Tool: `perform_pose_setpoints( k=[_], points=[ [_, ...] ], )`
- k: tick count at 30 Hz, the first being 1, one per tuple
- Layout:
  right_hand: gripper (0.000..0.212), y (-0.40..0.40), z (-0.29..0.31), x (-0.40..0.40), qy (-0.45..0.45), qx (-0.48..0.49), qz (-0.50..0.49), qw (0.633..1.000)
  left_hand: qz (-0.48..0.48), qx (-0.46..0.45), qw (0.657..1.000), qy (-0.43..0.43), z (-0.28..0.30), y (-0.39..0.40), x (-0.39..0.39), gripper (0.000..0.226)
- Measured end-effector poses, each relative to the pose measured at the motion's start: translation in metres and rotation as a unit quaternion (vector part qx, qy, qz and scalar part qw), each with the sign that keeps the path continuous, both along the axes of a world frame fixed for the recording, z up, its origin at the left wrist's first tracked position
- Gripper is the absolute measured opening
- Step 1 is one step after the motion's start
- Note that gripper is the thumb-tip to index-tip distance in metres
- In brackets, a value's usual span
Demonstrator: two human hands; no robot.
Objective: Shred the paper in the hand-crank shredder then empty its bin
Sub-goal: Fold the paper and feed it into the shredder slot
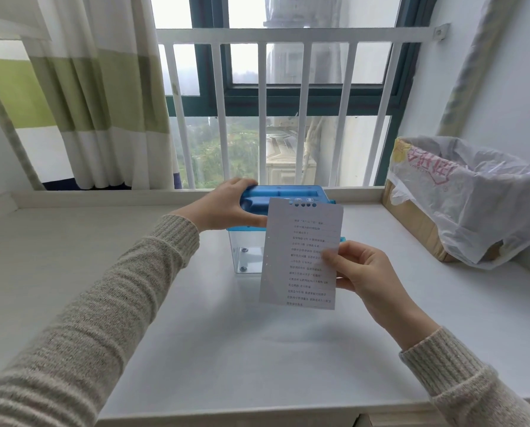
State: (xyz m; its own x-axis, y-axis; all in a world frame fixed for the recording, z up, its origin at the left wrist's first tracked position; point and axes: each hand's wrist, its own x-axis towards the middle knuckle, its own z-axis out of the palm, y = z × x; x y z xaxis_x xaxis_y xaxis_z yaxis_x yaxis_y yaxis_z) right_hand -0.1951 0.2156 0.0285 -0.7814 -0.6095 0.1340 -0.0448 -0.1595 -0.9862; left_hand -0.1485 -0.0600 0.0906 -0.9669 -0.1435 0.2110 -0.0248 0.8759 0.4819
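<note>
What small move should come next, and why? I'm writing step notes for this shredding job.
Probably lift the printed sheet and lower its bottom edge into the slot on the blue shredder top. The right hand pinches the sheet upright in front of the shredder, not yet in it, while the left hand grips the top to steady it. The clear bin looks empty.

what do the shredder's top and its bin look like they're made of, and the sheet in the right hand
Shredder top: looks like opaque blue moulded plastic, with a slight sheen. Bin: probably clear hard plastic; the table shows through it, and it appears empty. Sheet: thin white printed paper, with punched holes along its top edge, pinched by the right hand.
</note>
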Motion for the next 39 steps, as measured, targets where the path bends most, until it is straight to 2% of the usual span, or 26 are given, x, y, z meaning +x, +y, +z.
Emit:
perform_pose_setpoints(
  k=[7, 14, 24, 28, 33, 39],
  points=[
    [0.019, -0.004, 0.012, -0.001, 0.022, -0.015, 0.015, 1.000, 0.001, 0.010, 1.000, -0.008, 0.000, -0.002, 0.001, 0.088],
    [0.014, -0.013, 0.045, -0.012, 0.066, -0.034, 0.007, 0.997, -0.003, 0.015, 1.000, 0.000, -0.001, -0.003, -0.001, 0.073],
    [0.012, -0.033, 0.089, -0.029, 0.120, -0.037, 0.000, 0.992, -0.003, 0.007, 1.000, 0.023, -0.002, -0.003, 0.000, 0.064],
    [0.015, -0.043, 0.098, -0.035, 0.143, -0.022, -0.017, 0.989, -0.010, 0.024, 1.000, 0.017, -0.001, 0.000, 0.001, 0.075],
    [0.011, -0.054, 0.109, -0.041, 0.142, -0.047, -0.021, 0.989, -0.012, 0.033, 0.999, 0.002, 0.000, 0.003, 0.002, 0.080],
    [0.009, -0.060, 0.118, -0.048, 0.144, -0.078, -0.014, 0.986, 0.006, 0.019, 1.000, 0.003, 0.001, 0.004, 0.002, 0.077]
  ],
)
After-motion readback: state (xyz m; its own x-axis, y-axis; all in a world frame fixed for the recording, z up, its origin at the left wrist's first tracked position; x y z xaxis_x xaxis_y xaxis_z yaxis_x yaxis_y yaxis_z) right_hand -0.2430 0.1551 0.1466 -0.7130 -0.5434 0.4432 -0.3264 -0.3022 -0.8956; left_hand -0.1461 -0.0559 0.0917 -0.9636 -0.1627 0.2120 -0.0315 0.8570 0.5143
